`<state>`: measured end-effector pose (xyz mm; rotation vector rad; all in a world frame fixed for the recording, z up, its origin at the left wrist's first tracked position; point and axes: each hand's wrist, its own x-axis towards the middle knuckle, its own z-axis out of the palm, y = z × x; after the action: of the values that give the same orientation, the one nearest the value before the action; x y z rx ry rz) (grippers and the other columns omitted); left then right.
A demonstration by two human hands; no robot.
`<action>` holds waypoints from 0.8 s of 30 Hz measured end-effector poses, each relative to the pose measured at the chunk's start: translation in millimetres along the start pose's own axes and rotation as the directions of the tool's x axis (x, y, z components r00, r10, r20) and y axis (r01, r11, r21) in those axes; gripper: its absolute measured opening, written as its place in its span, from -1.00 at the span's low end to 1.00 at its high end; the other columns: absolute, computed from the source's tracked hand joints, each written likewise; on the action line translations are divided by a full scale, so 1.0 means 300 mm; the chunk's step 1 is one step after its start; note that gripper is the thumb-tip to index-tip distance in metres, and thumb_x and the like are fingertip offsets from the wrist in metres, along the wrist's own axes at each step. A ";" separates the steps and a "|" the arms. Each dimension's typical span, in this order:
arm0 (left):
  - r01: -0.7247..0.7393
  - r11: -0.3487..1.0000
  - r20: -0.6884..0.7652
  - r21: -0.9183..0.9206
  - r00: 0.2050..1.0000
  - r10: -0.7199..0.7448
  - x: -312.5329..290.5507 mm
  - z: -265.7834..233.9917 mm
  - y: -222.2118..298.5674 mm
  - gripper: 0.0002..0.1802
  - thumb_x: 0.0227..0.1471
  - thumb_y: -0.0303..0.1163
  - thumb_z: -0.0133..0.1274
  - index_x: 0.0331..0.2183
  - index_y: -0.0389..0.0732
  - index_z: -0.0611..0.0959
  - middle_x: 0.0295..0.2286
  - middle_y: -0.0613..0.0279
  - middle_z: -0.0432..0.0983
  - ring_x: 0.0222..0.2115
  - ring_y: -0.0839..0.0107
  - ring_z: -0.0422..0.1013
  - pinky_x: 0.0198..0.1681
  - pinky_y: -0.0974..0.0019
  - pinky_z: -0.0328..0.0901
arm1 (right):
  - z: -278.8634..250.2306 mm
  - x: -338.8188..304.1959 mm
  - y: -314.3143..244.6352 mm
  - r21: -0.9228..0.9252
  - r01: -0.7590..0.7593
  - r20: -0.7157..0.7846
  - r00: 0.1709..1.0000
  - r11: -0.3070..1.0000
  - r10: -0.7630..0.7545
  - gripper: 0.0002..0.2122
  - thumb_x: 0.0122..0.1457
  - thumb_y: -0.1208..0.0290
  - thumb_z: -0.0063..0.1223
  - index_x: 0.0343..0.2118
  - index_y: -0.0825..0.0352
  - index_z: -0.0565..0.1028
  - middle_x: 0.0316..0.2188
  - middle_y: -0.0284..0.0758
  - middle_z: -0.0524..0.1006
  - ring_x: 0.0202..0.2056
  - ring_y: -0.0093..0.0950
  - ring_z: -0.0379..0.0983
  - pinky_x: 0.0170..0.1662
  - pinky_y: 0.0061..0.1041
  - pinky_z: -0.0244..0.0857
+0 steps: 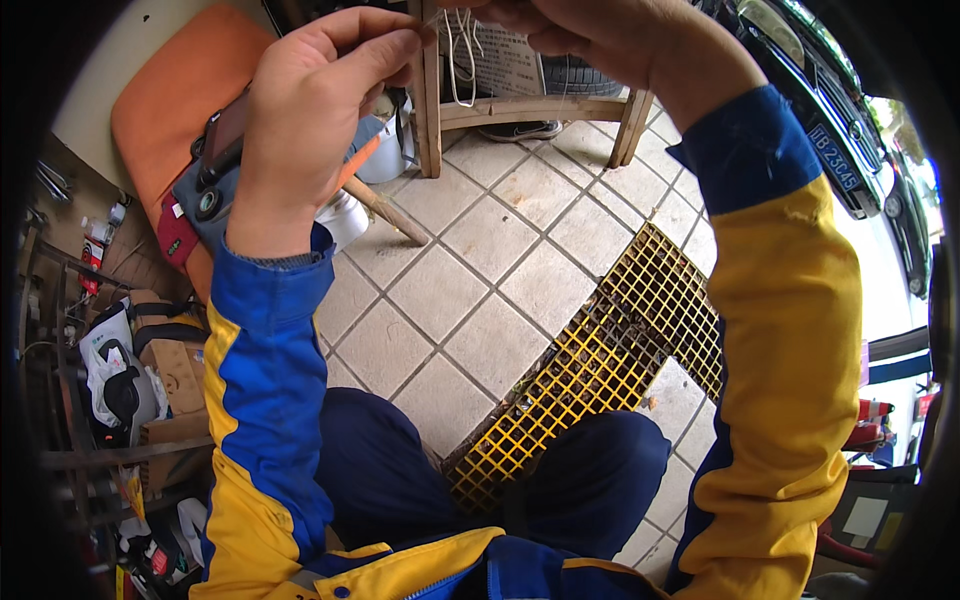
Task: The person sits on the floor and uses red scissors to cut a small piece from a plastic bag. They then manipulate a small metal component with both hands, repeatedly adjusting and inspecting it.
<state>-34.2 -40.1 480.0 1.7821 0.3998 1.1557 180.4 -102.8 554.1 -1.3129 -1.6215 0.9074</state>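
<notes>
My left hand is raised at the upper left, with thumb and forefinger pinched together on a thin strand of white string. The string hangs in loose loops between my hands, in front of a wooden frame. My right hand is at the top edge, its fingers curled toward the left fingertips where the string starts. Its fingertips are partly cut off by the picture's edge, but they appear closed on the string. What lies above the top edge is hidden.
Below are pale floor tiles and a yellow grating between my knees. An orange chair back with a grey-blue bag and a wooden handle stand left. Cluttered shelves line the left; cars are at right.
</notes>
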 end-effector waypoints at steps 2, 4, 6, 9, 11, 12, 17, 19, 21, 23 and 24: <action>0.029 0.999 0.024 -0.019 0.999 -0.028 -0.024 -0.008 0.003 -0.83 0.25 -0.49 0.14 -0.19 -0.36 0.74 -0.36 0.32 0.66 -0.36 0.64 0.49 -0.27 0.55 0.35 | 0.019 -0.003 0.032 0.054 -0.066 -0.044 0.997 0.996 0.069 -0.85 0.23 0.40 0.21 -0.36 0.39 0.65 -0.61 -0.45 0.42 -0.60 -0.64 0.27 -0.54 -0.52 0.10; -0.016 0.999 0.010 0.050 1.000 0.016 -0.071 0.025 -0.034 -0.85 0.24 -0.51 0.14 -0.20 -0.35 0.74 -0.37 0.32 0.66 -0.36 0.66 0.48 -0.27 0.56 0.34 | 0.076 -0.037 0.113 -0.039 0.099 -0.094 0.990 0.994 -0.102 -0.81 0.31 0.34 0.15 -0.19 0.36 0.65 -0.62 -0.52 0.38 -0.69 -0.77 0.13 -0.63 -0.67 -0.03; 0.054 0.993 0.006 0.103 0.998 -0.055 -0.130 0.049 -0.074 -0.90 0.21 -0.53 0.19 -0.26 -0.35 0.74 -0.41 0.33 0.66 -0.38 0.63 0.49 -0.27 0.50 0.38 | 0.107 -0.079 0.197 -0.036 0.064 -0.094 0.993 0.997 -0.067 -0.85 0.27 0.42 0.16 -0.19 0.36 0.66 -0.54 -0.45 0.49 -0.58 -0.68 0.32 -0.54 -0.63 0.17; -0.004 0.961 -0.005 0.276 1.000 0.006 -0.223 0.099 -0.134 -0.91 0.14 -0.51 0.25 -0.34 -0.35 0.72 -0.47 0.20 0.62 -0.45 0.45 0.51 -0.32 0.36 0.39 | 0.200 -0.171 0.324 0.367 -0.193 -0.131 0.958 0.910 0.256 -0.88 0.27 0.41 0.15 -0.24 0.34 0.59 -0.62 -0.55 0.36 -0.67 -0.73 0.15 -0.65 -0.65 -0.04; -0.026 0.918 0.018 0.397 1.000 0.021 -0.273 0.120 -0.166 -0.91 0.08 -0.48 0.29 -0.39 -0.29 0.71 -0.48 0.11 0.59 -0.43 0.25 0.53 -0.33 0.25 0.38 | 0.248 -0.227 0.385 0.419 -0.300 -0.150 0.908 0.857 0.391 -0.89 0.29 0.40 0.16 -0.23 0.31 0.57 -0.63 -0.57 0.34 -0.67 -0.74 0.12 -0.64 -0.66 -0.07; -0.010 0.902 0.018 0.431 1.000 0.003 -0.289 0.133 -0.183 -0.92 0.05 -0.49 0.30 -0.40 -0.28 0.71 -0.49 0.11 0.58 -0.43 0.17 0.51 -0.33 0.20 0.38 | 0.268 -0.245 0.411 0.472 -0.341 -0.145 0.880 0.813 0.453 -0.91 0.29 0.41 0.15 -0.26 0.31 0.56 -0.63 -0.60 0.32 -0.66 -0.75 0.11 -0.63 -0.68 -0.08; -0.171 0.837 0.126 0.520 0.984 0.123 -0.316 0.149 -0.265 -0.94 0.04 -0.57 0.31 -0.38 -0.32 0.73 -0.44 0.20 0.65 -0.44 0.45 0.52 -0.35 0.36 0.38 | 0.311 -0.295 0.510 0.510 -0.399 -0.229 0.791 0.762 0.567 -0.88 0.20 0.40 0.19 -0.36 0.36 0.60 -0.58 -0.49 0.44 -0.61 -0.72 0.21 -0.57 -0.63 0.06; 0.046 0.922 0.111 0.384 0.989 -0.096 -0.330 0.157 -0.291 -0.95 0.07 -0.56 0.29 -0.36 -0.32 0.74 -0.42 0.21 0.67 -0.45 0.49 0.51 -0.35 0.39 0.38 | 0.315 -0.302 0.538 0.474 -0.355 -0.270 0.813 0.806 0.516 -0.87 0.18 0.40 0.19 -0.36 0.37 0.60 -0.57 -0.47 0.47 -0.58 -0.70 0.26 -0.52 -0.62 0.12; 0.274 0.940 0.139 0.204 0.942 -0.305 -0.337 0.158 -0.312 -0.94 0.11 -0.56 0.27 -0.32 -0.32 0.73 -0.38 0.21 0.68 -0.44 0.52 0.50 -0.35 0.41 0.39 | 0.316 -0.308 0.556 0.438 -0.374 -0.274 0.810 0.817 0.518 -0.87 0.17 0.41 0.19 -0.35 0.38 0.61 -0.54 -0.43 0.51 -0.52 -0.67 0.33 -0.44 -0.62 0.19; 0.513 0.858 0.239 -0.013 0.835 -0.496 -0.336 0.148 -0.325 -0.91 0.16 -0.56 0.23 -0.25 -0.34 0.71 -0.34 0.19 0.69 -0.43 0.54 0.50 -0.35 0.43 0.40 | 0.314 -0.313 0.560 0.445 -0.358 -0.275 0.817 0.821 0.506 -0.87 0.17 0.41 0.20 -0.36 0.37 0.61 -0.55 -0.44 0.50 -0.52 -0.68 0.33 -0.44 -0.63 0.18; 0.543 0.835 0.291 -0.091 0.816 -0.499 -0.335 0.144 -0.329 -0.89 0.17 -0.56 0.21 -0.22 -0.34 0.69 -0.32 0.17 0.69 -0.43 0.54 0.51 -0.35 0.44 0.40 | 0.313 -0.314 0.558 0.457 -0.364 -0.264 0.816 0.812 0.514 -0.88 0.17 0.41 0.20 -0.36 0.37 0.61 -0.55 -0.44 0.50 -0.51 -0.68 0.33 -0.44 -0.63 0.18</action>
<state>-28.0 -81.8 338.9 1.5081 0.5747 0.5400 165.5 -166.2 350.5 -1.4956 -0.7823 1.1049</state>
